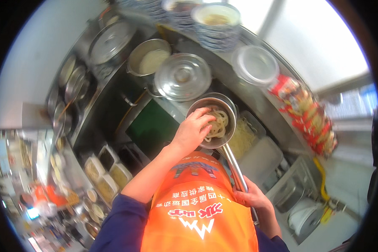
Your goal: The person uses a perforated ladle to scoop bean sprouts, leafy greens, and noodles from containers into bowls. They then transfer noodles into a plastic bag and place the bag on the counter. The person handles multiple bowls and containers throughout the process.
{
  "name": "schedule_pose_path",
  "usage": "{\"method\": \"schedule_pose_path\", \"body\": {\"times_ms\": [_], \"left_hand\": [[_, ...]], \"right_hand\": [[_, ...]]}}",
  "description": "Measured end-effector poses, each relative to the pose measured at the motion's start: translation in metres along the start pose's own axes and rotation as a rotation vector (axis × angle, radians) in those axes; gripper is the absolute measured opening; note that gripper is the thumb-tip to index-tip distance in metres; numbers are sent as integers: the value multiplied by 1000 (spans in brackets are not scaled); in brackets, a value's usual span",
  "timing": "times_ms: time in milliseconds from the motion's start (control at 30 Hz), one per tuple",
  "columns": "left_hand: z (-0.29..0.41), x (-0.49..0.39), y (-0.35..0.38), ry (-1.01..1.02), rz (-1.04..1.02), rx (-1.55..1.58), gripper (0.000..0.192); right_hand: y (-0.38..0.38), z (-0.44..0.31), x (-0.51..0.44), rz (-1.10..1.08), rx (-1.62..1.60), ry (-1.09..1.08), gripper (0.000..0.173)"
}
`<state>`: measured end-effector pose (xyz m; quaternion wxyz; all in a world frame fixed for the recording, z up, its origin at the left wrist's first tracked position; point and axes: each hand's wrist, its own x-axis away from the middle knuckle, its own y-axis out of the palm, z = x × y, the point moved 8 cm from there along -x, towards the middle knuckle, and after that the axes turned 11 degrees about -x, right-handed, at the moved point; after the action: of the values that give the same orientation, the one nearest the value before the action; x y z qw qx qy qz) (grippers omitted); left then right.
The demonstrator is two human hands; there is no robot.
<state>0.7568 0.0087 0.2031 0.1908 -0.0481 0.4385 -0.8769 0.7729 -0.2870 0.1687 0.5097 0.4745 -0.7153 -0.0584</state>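
My right hand (253,193) grips the long metal handle of a small steel pan (230,135), low by my right side. Thick pale noodle-like strands (220,123) lie in the pan. My left hand (193,127) reaches over the rim from the left, its fingertips on the strands. Whether those fingers pinch any is hidden. Just beyond the pan is a pot with a glass lid (182,77). Beneath and to the right, a plastic container holds pale shreds (244,135).
Stacked bowls (215,34), plastic tubs (255,64) and red packets (308,116) line the window ledge. An open pot (154,58) and a large lidded pot (111,41) stand at the far left. Left lie white ingredient containers (107,187); right, a steel bin (289,197) and yellow hose (321,179).
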Motion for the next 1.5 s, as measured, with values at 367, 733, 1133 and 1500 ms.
{"method": "schedule_pose_path", "body": {"times_ms": [367, 733, 1133, 1500], "left_hand": [[-212, 173, -217, -443, 310, -535, 54], [-330, 399, -346, -1101, 374, -590, 40], [-468, 468, -416, -1620, 438, -533, 59], [-513, 559, -512, -1744, 929, -352, 26]], "right_hand": [[269, -30, -188, -324, 457, 284, 54], [481, 30, -333, -567, 712, 843, 60], [681, 12, -513, -926, 1228, 983, 55], [800, 55, -585, -773, 1201, 1186, 57]]}}
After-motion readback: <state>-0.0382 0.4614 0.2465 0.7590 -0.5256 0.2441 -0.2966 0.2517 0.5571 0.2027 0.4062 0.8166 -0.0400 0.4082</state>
